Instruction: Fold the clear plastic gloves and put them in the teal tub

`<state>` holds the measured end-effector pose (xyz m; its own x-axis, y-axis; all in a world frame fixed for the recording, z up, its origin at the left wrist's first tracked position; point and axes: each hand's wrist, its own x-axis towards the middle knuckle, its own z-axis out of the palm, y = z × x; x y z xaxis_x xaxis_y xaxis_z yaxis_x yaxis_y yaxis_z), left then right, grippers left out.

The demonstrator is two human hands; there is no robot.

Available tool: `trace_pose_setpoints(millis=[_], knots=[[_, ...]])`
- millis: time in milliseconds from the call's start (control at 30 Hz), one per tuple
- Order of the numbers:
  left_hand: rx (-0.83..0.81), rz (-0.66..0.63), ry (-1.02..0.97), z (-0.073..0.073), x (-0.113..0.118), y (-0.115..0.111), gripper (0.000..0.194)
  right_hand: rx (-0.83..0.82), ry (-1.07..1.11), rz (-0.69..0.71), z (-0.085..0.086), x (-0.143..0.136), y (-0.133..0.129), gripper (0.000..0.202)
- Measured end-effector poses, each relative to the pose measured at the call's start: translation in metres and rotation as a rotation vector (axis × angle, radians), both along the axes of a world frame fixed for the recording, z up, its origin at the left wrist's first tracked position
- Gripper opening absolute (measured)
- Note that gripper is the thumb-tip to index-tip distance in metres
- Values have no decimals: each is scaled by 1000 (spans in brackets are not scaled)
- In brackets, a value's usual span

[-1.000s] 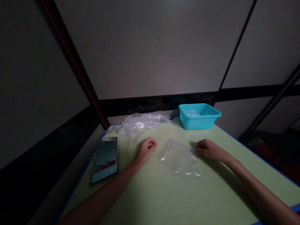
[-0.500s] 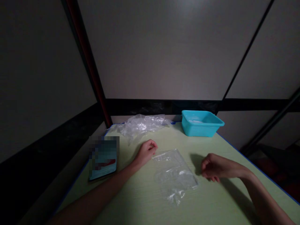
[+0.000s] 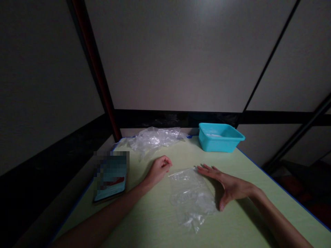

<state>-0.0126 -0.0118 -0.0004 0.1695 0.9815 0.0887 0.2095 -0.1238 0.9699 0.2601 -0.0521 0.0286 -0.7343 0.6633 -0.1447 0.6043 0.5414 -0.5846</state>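
A clear plastic bag lies flat and wrinkled on the table in front of me. Just off its upper left corner, my left hand rests on the tabletop with its fingers curled in; I see nothing held in them. My right hand is at the bag's right edge, fingers stretched toward the top corner and thumb spread down near the lower right one. Whether its fingertips touch the film or hover just above it, I cannot tell.
A heap of crumpled clear plastic lies at the table's back edge. To its right stands a turquoise basin with something pale inside. A tablet-like device, partly blurred out, is on the left. Wall panels rise behind the pale green table.
My right hand has opened from a loose curl and moved left to the bag's right edge. My left hand has stayed in nearly the same place, still curled.
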Motion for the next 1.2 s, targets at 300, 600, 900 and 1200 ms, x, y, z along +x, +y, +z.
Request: trace_pose_setpoints(millis=[300, 600, 900, 1200], knots=[[1, 10, -19, 0, 0, 0, 3, 49, -103, -28, -8, -6, 0, 108], [52, 54, -8, -8, -2, 3, 9, 91, -73, -122, -14, -13, -4, 111], [212, 72, 110, 1, 1, -4, 5, 411, -19, -213, -20, -48, -13, 72], [539, -321, 877, 9, 19, -44, 67, 609, -201, -147, -36, -69, -16, 79]])
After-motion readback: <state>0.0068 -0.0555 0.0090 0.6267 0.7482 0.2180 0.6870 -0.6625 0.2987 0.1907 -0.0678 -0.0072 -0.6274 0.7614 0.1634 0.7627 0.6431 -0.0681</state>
